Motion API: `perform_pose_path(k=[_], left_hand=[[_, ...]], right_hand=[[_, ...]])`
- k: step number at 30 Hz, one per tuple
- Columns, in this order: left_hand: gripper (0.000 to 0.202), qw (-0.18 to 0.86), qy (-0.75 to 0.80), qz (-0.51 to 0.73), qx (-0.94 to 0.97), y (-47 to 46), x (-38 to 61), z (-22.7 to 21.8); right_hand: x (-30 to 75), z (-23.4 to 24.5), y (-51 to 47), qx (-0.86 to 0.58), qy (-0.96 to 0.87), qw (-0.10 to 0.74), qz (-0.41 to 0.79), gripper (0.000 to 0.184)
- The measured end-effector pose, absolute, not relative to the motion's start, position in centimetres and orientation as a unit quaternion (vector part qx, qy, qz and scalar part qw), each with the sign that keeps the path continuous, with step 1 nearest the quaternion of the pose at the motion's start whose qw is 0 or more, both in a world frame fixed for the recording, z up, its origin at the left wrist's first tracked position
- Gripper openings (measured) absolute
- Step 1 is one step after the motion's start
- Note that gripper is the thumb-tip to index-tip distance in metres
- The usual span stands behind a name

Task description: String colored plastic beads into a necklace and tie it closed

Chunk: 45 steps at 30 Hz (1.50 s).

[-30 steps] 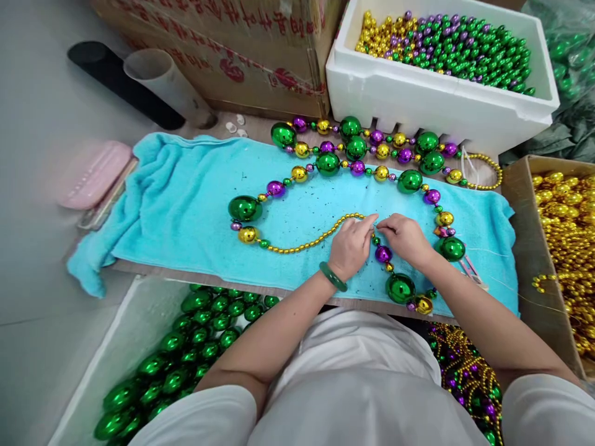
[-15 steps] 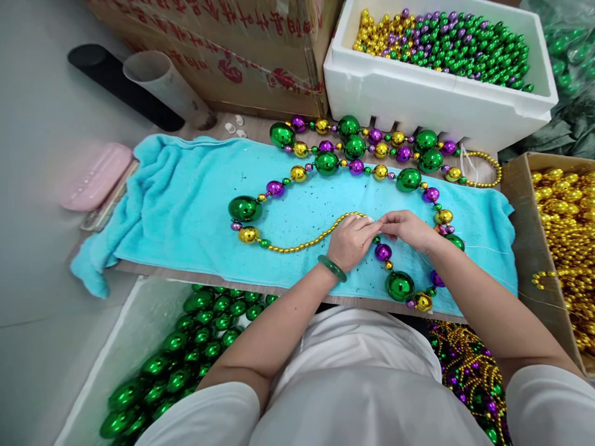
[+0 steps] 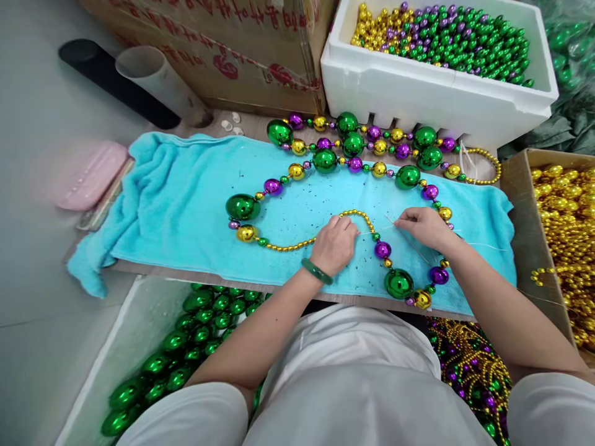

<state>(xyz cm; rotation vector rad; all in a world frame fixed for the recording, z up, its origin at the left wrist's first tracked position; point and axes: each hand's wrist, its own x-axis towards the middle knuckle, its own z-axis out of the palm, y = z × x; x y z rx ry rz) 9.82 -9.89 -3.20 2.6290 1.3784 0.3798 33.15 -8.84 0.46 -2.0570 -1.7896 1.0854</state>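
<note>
A strand of green, purple and gold beads (image 3: 325,161) of mixed sizes curves in a loop on the turquoise towel (image 3: 186,204). Its thin run of small gold beads (image 3: 284,248) passes behind my left hand (image 3: 335,246), which wears a green bangle (image 3: 317,271). A thin white string (image 3: 387,228) spans the gap between my hands, just above a small green bead. My left fingers are closed on one part of it. To the right, my right hand (image 3: 421,228) pinches the string, with a loose end sticking up at its fingertips.
A second bead strand (image 3: 353,145) lies along the towel's far edge. Behind it stands a white foam box (image 3: 437,87) of small beads beside a cardboard carton (image 3: 260,56). At right is a box (image 3: 543,229) of gold beads. Large green beads (image 3: 174,342) lie below left.
My hands have moved apart, the left one toward the left and the right one slightly right. The white string now shows stretched between them.
</note>
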Motion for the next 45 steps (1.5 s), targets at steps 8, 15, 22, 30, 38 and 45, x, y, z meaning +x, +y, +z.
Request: perform_pose_path(k=[8, 15, 22, 30, 38, 45], left_hand=[[0.021, 0.139, 0.487, 0.127, 0.853, -9.5, 8.3, -3.1], [0.024, 0.658, 0.467, 0.396, 0.438, -9.0, 10.7, -2.4], [0.028, 0.815, 0.376, 0.399, 0.190, -8.4, 12.8, -3.0], [0.028, 0.732, 0.457, 0.354, 0.361, -8.3, 12.8, -2.6], [0.013, 0.742, 0.447, 0.339, 0.368, -7.9, 12.4, -3.0], [0.027, 0.688, 0.451, 0.338, 0.457, -7.7, 12.4, -3.0]], right_hand=[[32.7, -0.7, -9.3, -0.760, -0.541, 0.167, 0.319, 0.015], [29.5, 0.2, -9.6, -0.510, -0.313, 0.447, 0.666, 0.029], [27.9, -0.3, -8.9, -0.502, -0.287, 0.407, 0.707, 0.035], [28.2, -2.0, -8.5, -0.564, -0.281, 0.378, 0.678, 0.035], [29.7, 1.0, -7.9, -0.609, -0.560, 0.354, 0.435, 0.019], [30.1, 4.0, -7.5, -0.538, -0.761, 0.235, 0.277, 0.011]])
